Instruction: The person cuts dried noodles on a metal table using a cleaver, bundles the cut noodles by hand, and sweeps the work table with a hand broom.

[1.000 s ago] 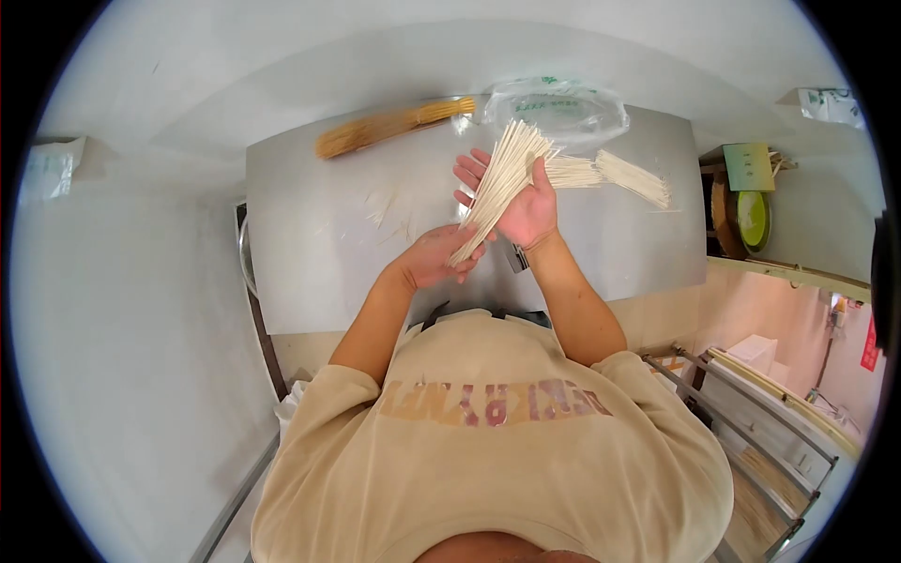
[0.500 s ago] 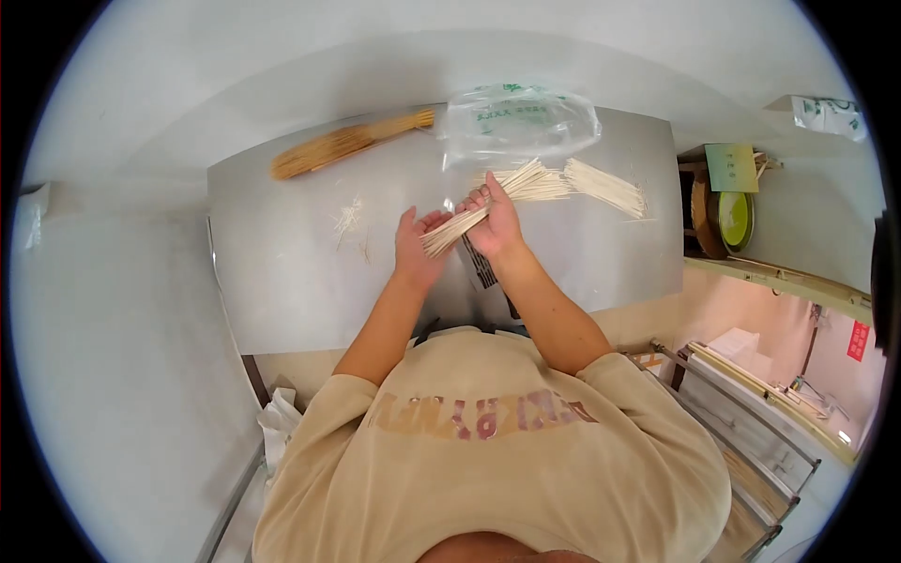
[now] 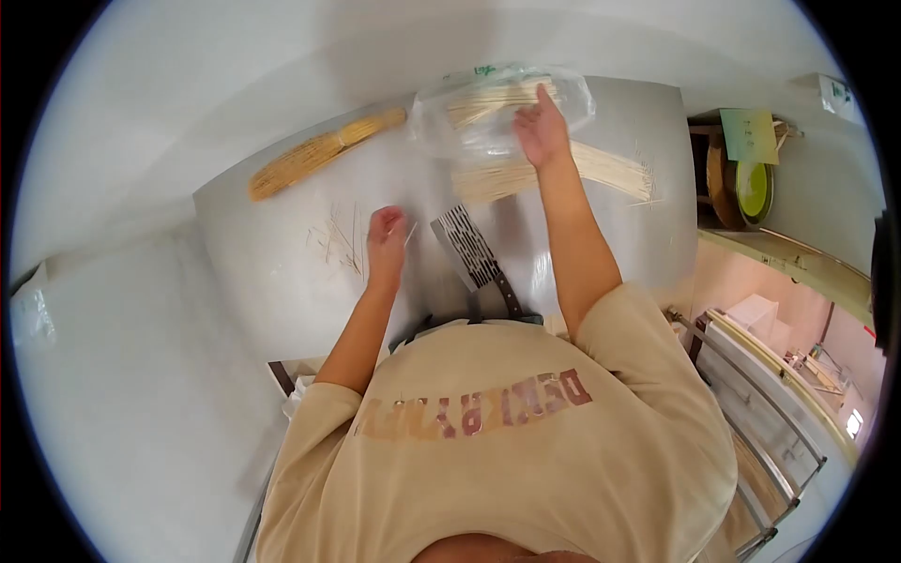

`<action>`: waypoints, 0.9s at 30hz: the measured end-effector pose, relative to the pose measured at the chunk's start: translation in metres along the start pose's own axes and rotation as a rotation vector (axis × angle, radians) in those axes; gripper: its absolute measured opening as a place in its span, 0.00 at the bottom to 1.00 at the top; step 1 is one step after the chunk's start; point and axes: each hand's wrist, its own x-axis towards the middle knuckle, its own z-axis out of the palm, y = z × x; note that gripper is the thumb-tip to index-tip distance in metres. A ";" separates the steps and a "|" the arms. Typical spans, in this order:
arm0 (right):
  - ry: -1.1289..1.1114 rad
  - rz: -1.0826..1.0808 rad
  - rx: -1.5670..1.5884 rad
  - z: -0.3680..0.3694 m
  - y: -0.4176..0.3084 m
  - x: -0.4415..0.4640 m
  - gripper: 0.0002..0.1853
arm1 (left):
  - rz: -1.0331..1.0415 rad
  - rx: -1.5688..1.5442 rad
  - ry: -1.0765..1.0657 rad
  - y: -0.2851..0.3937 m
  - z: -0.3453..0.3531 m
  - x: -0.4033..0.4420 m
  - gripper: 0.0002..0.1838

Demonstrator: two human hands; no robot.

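Observation:
My left hand is above the metal table with its fingers curled together. A thin pale stick pokes out beside its fingers. Several scattered sticks lie to its left. My right hand reaches over the clear plastic bag, fingers apart and nothing gripped. A bundle of sticks rests on or in the bag beside that hand; which one I cannot tell. Below are two more heaps of sticks, one in the middle and one at right.
A cleaver with a patterned blade lies near the table's front edge, handle towards me. At back left is a straw-coloured whisk broom. A shelf on the right holds a green bowl. A metal rack stands at lower right.
My hands have parted. The bundle they both held now lies at the bag, where my right hand has moved up and let go. My left hand has drawn left, and the cleaver is uncovered.

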 end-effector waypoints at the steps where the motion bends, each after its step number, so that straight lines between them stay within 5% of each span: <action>1: -0.033 -0.213 -0.052 -0.011 0.000 -0.026 0.27 | 0.142 0.251 -0.084 -0.011 0.006 0.001 0.17; 2: -0.069 -0.426 -0.108 -0.027 0.003 -0.062 0.23 | 0.175 0.230 -0.140 -0.024 0.019 0.002 0.17; 4: -0.062 -0.408 -0.243 -0.070 0.023 -0.109 0.19 | 0.382 0.613 -0.224 -0.023 0.048 0.005 0.24; 6: -0.013 -0.298 -0.723 -0.139 0.074 -0.119 0.18 | 0.572 0.771 -0.261 -0.031 0.083 0.014 0.29; 8: -0.092 -0.199 -1.297 -0.192 0.134 -0.134 0.24 | 0.780 0.924 -0.297 -0.031 0.108 0.031 0.34; 9: -0.173 -0.558 -1.592 -0.210 0.164 -0.154 0.33 | 0.850 1.035 -0.370 -0.029 0.120 0.039 0.38; 10: -0.184 -0.510 -1.649 -0.219 0.186 -0.166 0.36 | 0.916 1.143 -0.443 -0.030 0.132 0.046 0.43; 14: -0.130 -0.655 -1.683 -0.213 0.211 -0.189 0.36 | 0.993 1.388 -0.441 -0.035 0.156 0.067 0.45; 16: -0.102 -0.686 -1.656 -0.220 0.222 -0.181 0.33 | 0.857 1.509 -0.388 -0.020 0.162 0.066 0.44; 19: -0.064 -0.402 -1.469 -0.232 0.223 -0.183 0.30 | 0.834 1.502 -0.374 -0.028 0.167 0.077 0.41; 23: -0.105 -0.472 -1.362 -0.277 0.211 -0.204 0.22 | 0.803 1.473 -0.403 -0.037 0.169 0.083 0.39; 25: -0.090 0.140 -0.620 -0.287 0.193 -0.224 0.13 | 0.726 1.517 -0.444 -0.042 0.171 0.083 0.41; 26: -0.089 0.141 -0.619 -0.294 0.192 -0.228 0.13 | 0.726 1.518 -0.445 -0.045 0.170 0.084 0.41; 27: -0.047 0.134 -0.457 -0.299 0.191 -0.230 0.11 | 0.986 1.421 -0.383 -0.047 0.168 0.085 0.41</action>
